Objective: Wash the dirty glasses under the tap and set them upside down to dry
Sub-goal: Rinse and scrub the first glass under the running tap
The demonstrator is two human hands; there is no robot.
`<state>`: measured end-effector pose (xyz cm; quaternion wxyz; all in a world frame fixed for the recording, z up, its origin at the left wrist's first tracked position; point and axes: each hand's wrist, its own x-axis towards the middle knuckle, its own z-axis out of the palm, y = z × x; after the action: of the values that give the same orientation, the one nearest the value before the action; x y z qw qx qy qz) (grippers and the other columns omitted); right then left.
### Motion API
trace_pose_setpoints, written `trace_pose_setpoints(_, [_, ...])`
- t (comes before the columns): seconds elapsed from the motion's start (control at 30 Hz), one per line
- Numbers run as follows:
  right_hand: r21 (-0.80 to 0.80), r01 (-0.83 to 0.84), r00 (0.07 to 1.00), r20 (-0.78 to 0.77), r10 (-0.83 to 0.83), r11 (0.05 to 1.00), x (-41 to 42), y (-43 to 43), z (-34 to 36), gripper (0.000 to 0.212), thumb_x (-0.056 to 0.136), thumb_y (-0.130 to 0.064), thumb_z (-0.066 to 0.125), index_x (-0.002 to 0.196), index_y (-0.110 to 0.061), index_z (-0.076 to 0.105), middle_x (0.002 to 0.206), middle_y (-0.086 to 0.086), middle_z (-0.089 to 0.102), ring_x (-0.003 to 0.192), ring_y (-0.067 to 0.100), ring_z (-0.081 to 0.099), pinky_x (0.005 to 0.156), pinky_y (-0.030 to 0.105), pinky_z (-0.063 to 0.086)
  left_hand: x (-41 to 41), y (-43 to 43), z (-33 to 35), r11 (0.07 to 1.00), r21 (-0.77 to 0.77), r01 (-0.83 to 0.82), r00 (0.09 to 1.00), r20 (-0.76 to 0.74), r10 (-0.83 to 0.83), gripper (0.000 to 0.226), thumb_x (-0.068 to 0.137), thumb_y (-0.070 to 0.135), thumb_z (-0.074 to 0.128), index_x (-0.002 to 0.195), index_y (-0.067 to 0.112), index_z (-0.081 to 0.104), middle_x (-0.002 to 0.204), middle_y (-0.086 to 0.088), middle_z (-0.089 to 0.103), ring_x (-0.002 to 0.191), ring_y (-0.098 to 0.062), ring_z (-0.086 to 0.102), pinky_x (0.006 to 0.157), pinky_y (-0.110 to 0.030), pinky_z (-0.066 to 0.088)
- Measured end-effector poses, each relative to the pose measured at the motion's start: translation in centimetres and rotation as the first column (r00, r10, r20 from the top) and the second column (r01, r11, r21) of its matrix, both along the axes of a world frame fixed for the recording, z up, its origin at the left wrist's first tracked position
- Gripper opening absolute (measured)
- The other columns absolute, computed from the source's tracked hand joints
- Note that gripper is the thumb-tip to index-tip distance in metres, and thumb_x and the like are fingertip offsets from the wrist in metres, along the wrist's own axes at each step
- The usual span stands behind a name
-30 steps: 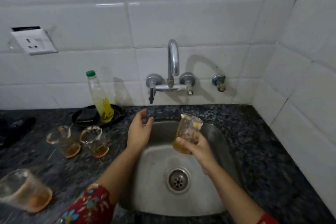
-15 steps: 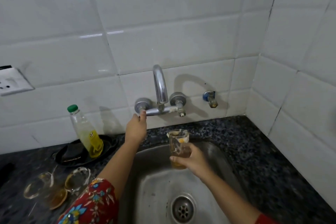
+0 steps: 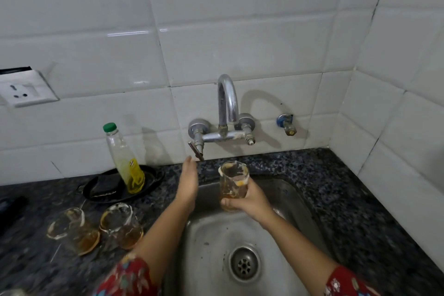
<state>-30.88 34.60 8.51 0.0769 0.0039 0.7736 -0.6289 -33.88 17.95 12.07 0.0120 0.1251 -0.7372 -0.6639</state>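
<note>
Now the right hand [image 3: 251,202] grips a dirty glass [image 3: 233,180] upright; left hand [image 3: 189,184] straight-fingered beneath the tap lever [image 3: 195,149].

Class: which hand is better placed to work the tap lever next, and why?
Left, probably. The left hand is open and empty, its fingertips right beside the tap lever; the right hand grips the dirty glass over the sink.

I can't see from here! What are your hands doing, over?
Left hand open below tap handle. Right hand grips dirty glass over sink. Nothing blocking.
</note>
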Motion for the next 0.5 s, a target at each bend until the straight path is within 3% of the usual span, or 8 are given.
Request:
trace_pose_setpoints(0.1, [-0.083, -0.087, 0.996, 0.009, 0.088, 0.993, 0.0, -0.1, 0.5, 0.073, 0.068, -0.005, 0.082, 0.126, -0.017, 0.040, 0.120, 0.002, 0.062, 0.110, 0.015, 0.061, 0.096, 0.031, 0.050, 3.6, 0.1, -3.4, 0.930, 0.005, 0.367, 0.929, -0.040, -0.367, 0.074, 0.082, -0.019, 0.054, 0.144, 0.014, 0.033, 0.139, -0.007, 0.052, 0.122, -0.016, 0.056, 0.097, -0.027, 0.047])
trace_pose_setpoints(0.17, [-0.111, -0.173, 0.983, 0.039, 0.179, 0.979, 0.2, -0.2, 1.1, 0.072, 0.078, -0.011, 0.076, 0.133, -0.016, 0.030, 0.122, -0.002, 0.059, 0.111, 0.008, 0.059, 0.093, 0.024, 0.050, 4.1, 0.8, -4.0, 0.838, 0.012, 0.546, 0.836, -0.066, -0.544, 0.087, 0.073, -0.024, 0.062, 0.142, 0.020, 0.032, 0.128, -0.002, 0.060, 0.115, -0.012, 0.062, 0.090, -0.025, 0.051])
trace_pose_setpoints(0.27, [-0.072, -0.208, 0.973, 0.089, 0.214, 0.975, 0.4, -0.5, 1.6, 0.070, 0.091, -0.040, 0.058, 0.144, -0.022, 0.016, 0.140, -0.002, 0.042, 0.130, 0.013, 0.042, 0.108, 0.034, 0.038, 3.6, 2.2, -3.2, 0.901, 0.024, 0.433, 0.898, -0.090, -0.430, 0.068, 0.070, -0.014, 0.073, 0.126, 0.017, 0.050, 0.113, -0.003, 0.068, 0.099, -0.009, 0.069, 0.081, -0.025, 0.055])
trace_pose_setpoints(0.33, [0.198, -0.129, 0.992, 0.026, 0.126, 0.972, 0.4, -0.7, 1.7, 0.075, 0.094, -0.049, 0.045, 0.151, -0.024, 0.003, 0.157, 0.003, 0.016, 0.144, 0.021, 0.018, 0.118, 0.044, 0.019, 3.3, 2.9, -3.1, 0.922, 0.017, 0.386, 0.920, -0.085, -0.384, 0.055, 0.069, -0.009, 0.074, 0.112, 0.021, 0.060, 0.105, -0.005, 0.071, 0.092, -0.013, 0.070, 0.077, -0.027, 0.056])
trace_pose_setpoints(0.4, [0.492, 0.012, 0.975, -0.200, 0.099, 0.871, 0.9, -0.5, 2.1, 0.072, 0.098, -0.045, 0.035, 0.152, -0.024, -0.006, 0.160, 0.003, 0.005, 0.148, 0.022, 0.004, 0.120, 0.042, 0.007, 3.0, 2.8, -3.2, 0.920, 0.018, 0.392, 0.918, -0.081, -0.389, 0.048, 0.066, -0.010, 0.072, 0.100, 0.022, 0.065, 0.090, 0.001, 0.073, 0.080, -0.011, 0.069, 0.068, -0.024, 0.052])
trace_pose_setpoints(0.47, [0.628, 0.048, 0.870, -0.408, 0.277, 0.776, 1.7, 0.3, 2.5, 0.065, 0.099, -0.033, 0.032, 0.151, -0.024, -0.005, 0.160, 0.004, 0.007, 0.147, 0.020, 0.004, 0.120, 0.039, 0.002, 2.5, 2.2, -3.5, 0.918, -0.008, 0.397, 0.914, -0.085, -0.397, 0.049, 0.055, -0.003, 0.076, 0.099, 0.015, 0.063, 0.083, 0.001, 0.070, 0.075, -0.012, 0.065, 0.064, -0.025, 0.050])
trace_pose_setpoints(0.5, [0.692, 0.021, 0.816, -0.429, 0.388, 0.722, 1.9, 0.8, 2.6, 0.061, 0.100, -0.028, 0.033, 0.152, -0.022, 0.003, 0.159, 0.004, 0.014, 0.146, 0.018, 0.009, 0.120, 0.037, 0.001, 2.3, 1.8, -3.5, 0.912, -0.032, 0.409, 0.909, -0.074, -0.410, 0.056, 0.049, 0.002, 0.076, 0.102, 0.009, 0.060, 0.083, -0.002, 0.068, 0.075, -0.015, 0.063, 0.063, -0.027, 0.050])
